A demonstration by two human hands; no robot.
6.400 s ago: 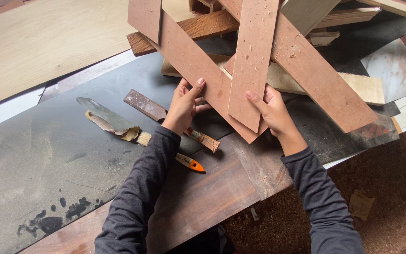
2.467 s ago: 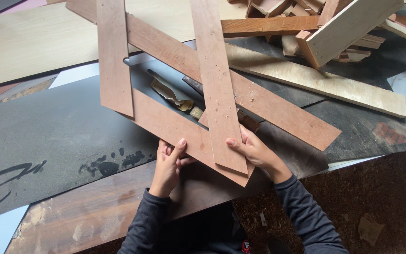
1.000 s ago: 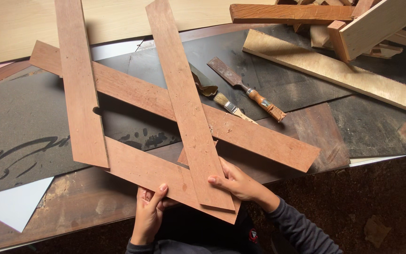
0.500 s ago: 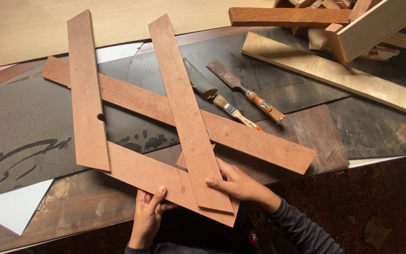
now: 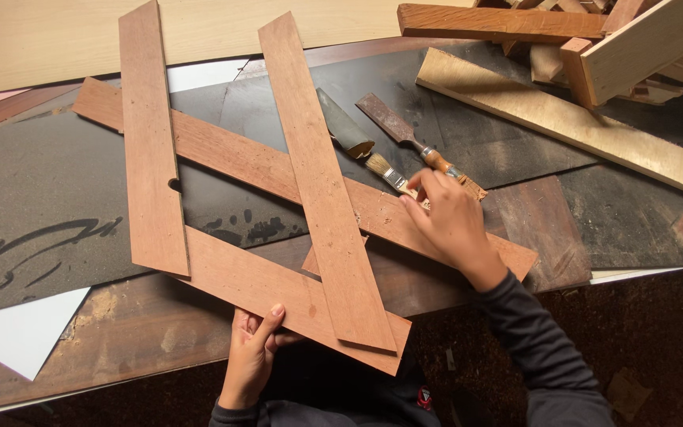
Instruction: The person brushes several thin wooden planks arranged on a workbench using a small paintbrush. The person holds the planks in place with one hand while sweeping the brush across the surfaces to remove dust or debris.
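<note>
While left hand (image 5: 250, 352) stays, right hand (image 5: 450, 221) moved onto brush (image 5: 389, 174).

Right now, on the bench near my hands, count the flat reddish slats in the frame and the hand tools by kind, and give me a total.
Reddish wooden slats in the crossed frame: 4
Chisels with a rusty blade: 1
Paintbrushes, under the right hand: 1
Dark flat blades: 1
Total: 7
The left hand holds the frame's near edge.

Flat reddish crossed-slat frame (image 5: 278, 229), paintbrush (image 5: 393, 175) beside
</note>
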